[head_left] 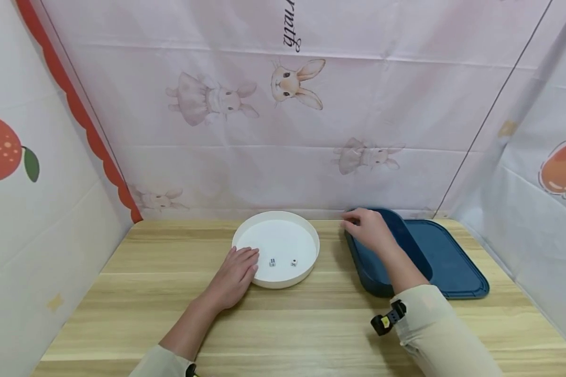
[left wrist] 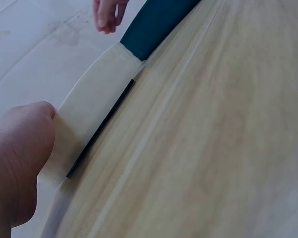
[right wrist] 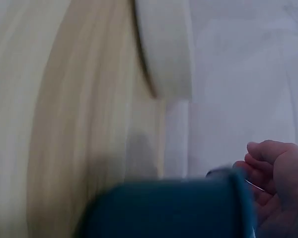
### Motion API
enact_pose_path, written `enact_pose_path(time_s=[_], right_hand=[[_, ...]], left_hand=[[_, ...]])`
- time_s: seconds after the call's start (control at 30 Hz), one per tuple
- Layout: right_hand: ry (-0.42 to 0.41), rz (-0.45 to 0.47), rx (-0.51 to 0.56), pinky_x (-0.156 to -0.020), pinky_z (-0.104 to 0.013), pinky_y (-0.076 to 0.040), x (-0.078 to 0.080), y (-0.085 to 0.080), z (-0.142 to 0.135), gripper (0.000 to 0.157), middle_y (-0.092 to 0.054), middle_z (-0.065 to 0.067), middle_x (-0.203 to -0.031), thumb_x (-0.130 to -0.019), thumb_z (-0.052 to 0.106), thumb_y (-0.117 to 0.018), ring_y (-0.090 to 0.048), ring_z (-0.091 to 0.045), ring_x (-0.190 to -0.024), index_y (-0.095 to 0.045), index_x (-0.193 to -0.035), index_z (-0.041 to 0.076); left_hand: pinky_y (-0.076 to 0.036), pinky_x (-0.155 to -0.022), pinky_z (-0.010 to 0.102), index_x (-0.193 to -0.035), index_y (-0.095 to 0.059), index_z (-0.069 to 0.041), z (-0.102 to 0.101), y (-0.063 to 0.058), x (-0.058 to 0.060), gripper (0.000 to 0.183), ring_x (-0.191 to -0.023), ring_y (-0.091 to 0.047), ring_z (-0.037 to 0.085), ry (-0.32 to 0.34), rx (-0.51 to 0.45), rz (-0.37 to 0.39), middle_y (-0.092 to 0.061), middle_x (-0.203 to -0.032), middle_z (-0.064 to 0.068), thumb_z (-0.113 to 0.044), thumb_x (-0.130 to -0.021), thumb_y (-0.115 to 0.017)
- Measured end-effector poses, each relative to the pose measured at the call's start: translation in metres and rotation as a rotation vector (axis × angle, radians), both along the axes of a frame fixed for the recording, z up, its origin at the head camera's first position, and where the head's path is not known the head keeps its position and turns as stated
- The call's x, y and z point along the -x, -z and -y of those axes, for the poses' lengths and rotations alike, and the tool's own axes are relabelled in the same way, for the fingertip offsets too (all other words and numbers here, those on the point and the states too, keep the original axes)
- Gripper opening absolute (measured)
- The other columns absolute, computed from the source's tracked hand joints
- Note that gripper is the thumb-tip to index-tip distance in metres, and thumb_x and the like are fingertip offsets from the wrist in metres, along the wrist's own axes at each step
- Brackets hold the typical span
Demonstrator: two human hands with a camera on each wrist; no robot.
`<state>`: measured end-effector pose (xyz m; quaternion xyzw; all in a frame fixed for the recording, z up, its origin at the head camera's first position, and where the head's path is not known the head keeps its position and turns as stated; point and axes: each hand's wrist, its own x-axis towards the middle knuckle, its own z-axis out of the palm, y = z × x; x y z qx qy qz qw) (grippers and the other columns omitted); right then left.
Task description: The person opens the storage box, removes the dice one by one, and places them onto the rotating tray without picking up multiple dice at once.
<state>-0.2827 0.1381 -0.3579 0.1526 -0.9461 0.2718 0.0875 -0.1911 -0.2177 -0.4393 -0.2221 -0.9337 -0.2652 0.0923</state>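
Observation:
A round white tray (head_left: 283,238) with a raised wall stands on the table, and two small white dice (head_left: 272,263) lie in its front half. At its left front side my left hand (head_left: 233,277) rests on the rim, fingers fairly straight; the left wrist view shows that hand (left wrist: 22,153) against the outer wall. My right hand (head_left: 370,230) is over the far left corner of a deep blue box (head_left: 396,235), its fingers bent. Seen from the right wrist, those fingers (right wrist: 260,173) curl beyond the box's blurred wall; I cannot tell whether they hold anything.
A flat blue lid-like tray (head_left: 453,259) lies on the table to the right, partly behind the box. Printed cloth (head_left: 245,173) hangs along the table's back edge, with more cloth at both sides. The wooden table (head_left: 292,335) extends toward me.

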Motion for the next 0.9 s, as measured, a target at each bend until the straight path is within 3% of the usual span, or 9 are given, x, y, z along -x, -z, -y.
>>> enact_pose_path(time_s=[0.13, 0.4, 0.67, 0.9], right_hand=[[0.025, 0.056, -0.009, -0.086, -0.047, -0.056, 0.006, 0.005, -0.017, 0.032, -0.069, -0.016, -0.116, -0.097, 0.024, -0.063, -0.065, -0.031, -0.104, -0.07, -0.12, 0.005], [0.138, 0.207, 0.106, -0.091, -0.049, -0.054, 0.023, 0.02, -0.049, 0.041, -0.064, -0.021, -0.126, -0.097, 0.025, -0.06, -0.061, -0.036, -0.113, -0.062, -0.13, 0.001], [0.201, 0.285, -0.015, -0.105, -0.056, -0.043, 0.034, 0.033, -0.058, 0.055, -0.052, -0.029, -0.138, -0.096, 0.025, -0.059, -0.05, -0.043, -0.126, -0.047, -0.14, -0.006], [0.172, 0.373, -0.143, -0.113, -0.062, -0.03, 0.039, 0.042, -0.055, 0.069, -0.032, -0.034, -0.15, -0.094, 0.027, -0.062, -0.03, -0.052, -0.137, -0.036, -0.145, -0.011]], left_hand=[[-0.012, -0.123, 0.054, -0.138, -0.055, -0.001, 0.0, 0.001, 0.0, 0.041, -0.141, -0.039, 0.03, -0.004, 0.001, 0.003, -0.052, -0.146, 0.011, -0.022, -0.104, -0.046], [-0.011, -0.123, 0.053, -0.138, -0.056, -0.001, 0.0, 0.001, 0.0, 0.04, -0.141, -0.039, 0.03, -0.001, -0.006, -0.005, -0.053, -0.145, 0.011, -0.02, -0.104, -0.046], [-0.012, -0.122, 0.054, -0.137, -0.056, -0.001, -0.001, 0.0, 0.001, 0.04, -0.14, -0.04, 0.031, 0.006, 0.002, -0.021, -0.053, -0.145, 0.011, -0.02, -0.104, -0.046], [-0.012, -0.123, 0.054, -0.138, -0.056, -0.001, 0.0, 0.0, 0.0, 0.04, -0.14, -0.04, 0.03, 0.003, 0.006, -0.005, -0.053, -0.145, 0.011, -0.021, -0.104, -0.045]])
